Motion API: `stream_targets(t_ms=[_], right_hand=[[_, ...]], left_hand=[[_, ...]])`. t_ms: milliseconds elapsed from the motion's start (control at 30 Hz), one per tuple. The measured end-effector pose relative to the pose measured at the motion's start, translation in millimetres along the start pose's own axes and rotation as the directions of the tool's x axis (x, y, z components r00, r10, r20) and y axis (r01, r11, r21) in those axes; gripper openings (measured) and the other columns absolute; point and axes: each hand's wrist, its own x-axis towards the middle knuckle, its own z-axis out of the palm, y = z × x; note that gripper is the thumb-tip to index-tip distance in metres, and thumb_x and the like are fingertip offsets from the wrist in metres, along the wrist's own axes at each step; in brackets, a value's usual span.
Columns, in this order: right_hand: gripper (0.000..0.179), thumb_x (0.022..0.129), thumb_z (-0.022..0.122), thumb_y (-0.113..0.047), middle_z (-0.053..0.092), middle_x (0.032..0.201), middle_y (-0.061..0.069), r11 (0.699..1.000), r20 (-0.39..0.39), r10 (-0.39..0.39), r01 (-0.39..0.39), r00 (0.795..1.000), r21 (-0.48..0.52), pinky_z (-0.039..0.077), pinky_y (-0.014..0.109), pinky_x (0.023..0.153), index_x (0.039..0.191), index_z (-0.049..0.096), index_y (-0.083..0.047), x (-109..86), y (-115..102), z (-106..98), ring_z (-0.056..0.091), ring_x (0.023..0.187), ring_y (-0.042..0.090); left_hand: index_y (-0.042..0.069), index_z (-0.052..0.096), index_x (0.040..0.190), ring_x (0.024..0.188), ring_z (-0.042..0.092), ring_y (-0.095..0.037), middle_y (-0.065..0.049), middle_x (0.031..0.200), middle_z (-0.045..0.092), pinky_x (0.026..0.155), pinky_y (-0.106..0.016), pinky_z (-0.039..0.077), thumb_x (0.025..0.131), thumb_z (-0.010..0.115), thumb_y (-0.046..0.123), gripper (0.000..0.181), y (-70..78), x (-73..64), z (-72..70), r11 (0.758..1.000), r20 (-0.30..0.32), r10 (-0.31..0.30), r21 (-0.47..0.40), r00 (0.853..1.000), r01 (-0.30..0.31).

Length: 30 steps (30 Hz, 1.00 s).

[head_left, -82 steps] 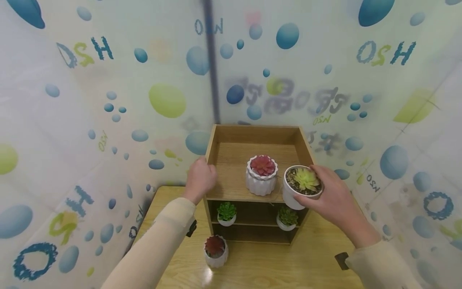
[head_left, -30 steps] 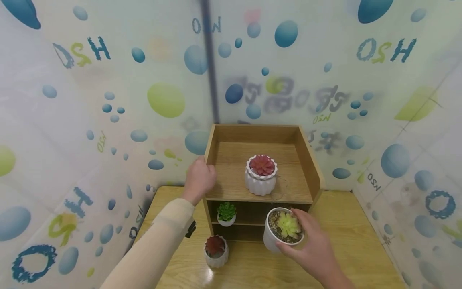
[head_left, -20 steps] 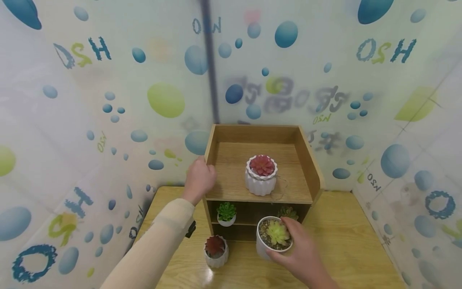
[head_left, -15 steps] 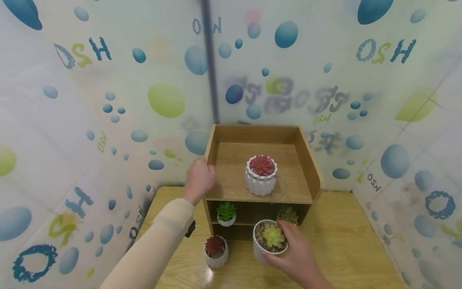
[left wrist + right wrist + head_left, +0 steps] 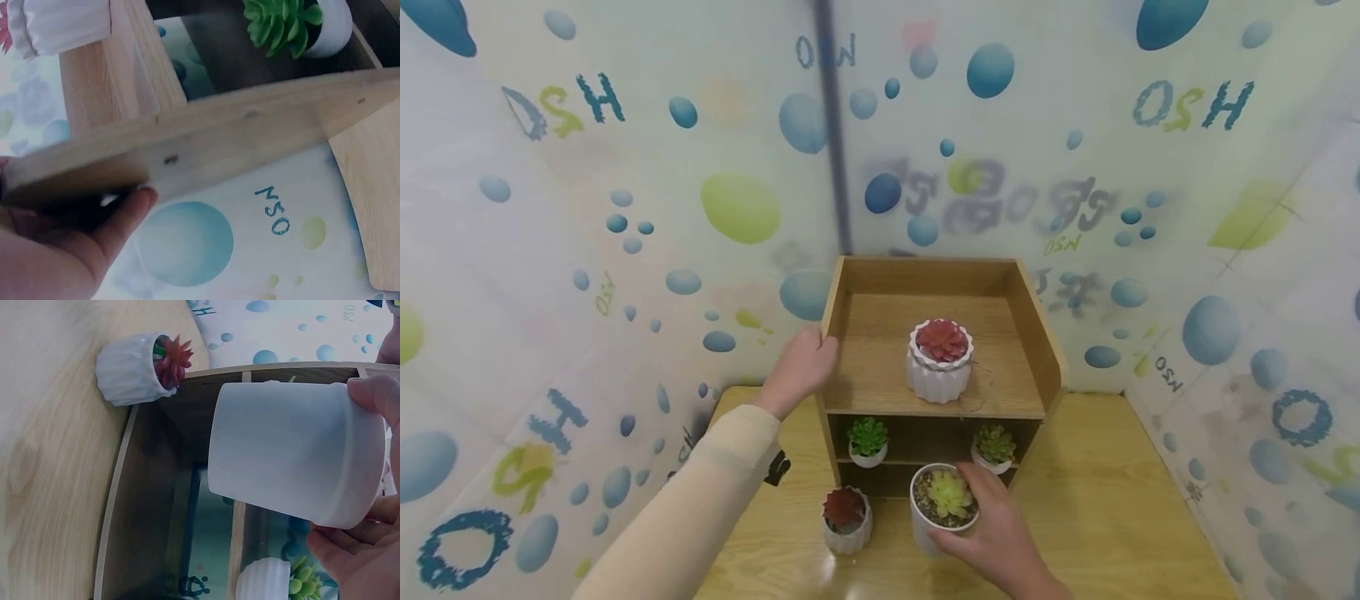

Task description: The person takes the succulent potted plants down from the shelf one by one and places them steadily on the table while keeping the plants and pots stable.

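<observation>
Fingers of the left hand [image 5: 800, 367] are curled over the left side panel of the wooden shelf [image 5: 917, 312], and the left wrist view shows us its thumb lying along the outer face. Rightward, we note a dark red potted plant [image 5: 847, 521] upright on the wooden table [image 5: 1097, 475], just in front of the shelf's lower left corner. Above it, a bright green potted plant [image 5: 868, 442] sits at the left end of the middle board. On the top board we record a pink potted plant [image 5: 940, 367] in a ribbed white pot, near the front edge. Next comes a yellow-green potted plant [image 5: 943, 500] in a smooth white pot, in front of the shelf; fingers and thumb of the right hand [image 5: 996, 533] grip it at the rim. From the right wrist view, we judge its base clear of the table. Farther right, we find a dull green potted plant [image 5: 994, 448] at the right end of the middle board.
</observation>
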Motion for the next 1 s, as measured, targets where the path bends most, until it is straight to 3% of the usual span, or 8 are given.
stream_targets(t_ms=[133, 267, 600, 767, 1000], right_hand=[[0.086, 0.063, 0.096, -0.039, 0.066, 0.124, 0.013, 0.999, 0.033, 0.038, -0.039, 0.999, 0.006, 0.056, 0.053, 0.090, 0.129, 0.063, 0.003, 1.7, 0.6, 3.4, 0.066, 0.111, 0.030], [0.088, 0.064, 0.096, -0.040, 0.065, 0.126, 0.015, 0.998, 0.061, 0.063, -0.064, 0.996, 0.015, 0.056, 0.053, 0.091, 0.132, 0.062, 0.004, 2.2, 0.6, 7.7, 0.065, 0.113, 0.032], [0.090, 0.063, 0.097, -0.038, 0.064, 0.128, 0.018, 0.997, 0.082, 0.073, -0.076, 0.994, 0.024, 0.054, 0.056, 0.093, 0.132, 0.061, 0.006, 0.9, 4.5, 22.3, 0.063, 0.116, 0.036], [0.090, 0.062, 0.097, -0.040, 0.064, 0.127, 0.018, 0.999, 0.061, 0.036, -0.036, 0.997, -0.001, 0.055, 0.054, 0.090, 0.131, 0.062, 0.004, -0.3, 8.8, 31.3, 0.063, 0.114, 0.035], [0.086, 0.059, 0.098, -0.036, 0.065, 0.121, 0.018, 1.000, 0.025, -0.003, 0.003, 1.000, -0.005, 0.057, 0.050, 0.087, 0.125, 0.063, 0.005, -4.4, 16.1, 46.8, 0.064, 0.109, 0.033]], left_hand=[[0.004, 0.057, 0.090, 0.057, 0.039, -0.022, -0.008, 0.068, 0.046, 0.058, -0.037, 0.041, 0.106, 0.026, 0.029, 0.042, -1.9, -2.1, -6.6, 1.000, 0.012, 0.021, 0.018, 1.000, -0.021], [0.011, 0.043, 0.068, 0.053, 0.035, -0.020, -0.003, 0.059, 0.040, 0.056, -0.036, 0.038, 0.108, 0.025, 0.033, 0.049, -4.7, -2.7, -8.1, 0.998, 0.005, 0.020, 0.061, 1.000, -0.021], [0.013, 0.042, 0.058, 0.049, 0.040, -0.021, -0.003, 0.055, 0.041, 0.052, -0.035, 0.040, 0.107, 0.022, 0.031, 0.056, -6.5, -1.4, -1.9, 0.987, -0.027, 0.034, 0.156, 0.999, -0.030], [0.014, 0.041, 0.056, 0.048, 0.038, -0.020, -0.003, 0.053, 0.039, 0.051, -0.036, 0.040, 0.108, 0.021, 0.029, 0.058, -5.7, -2.7, -2.0, 0.978, -0.031, 0.075, 0.197, 0.997, -0.068], [0.012, 0.043, 0.058, 0.051, 0.042, -0.024, -0.005, 0.056, 0.042, 0.056, -0.038, 0.043, 0.109, 0.022, 0.029, 0.057, -4.7, -3.7, 0.4, 0.973, -0.058, 0.070, 0.223, 0.996, -0.056]])
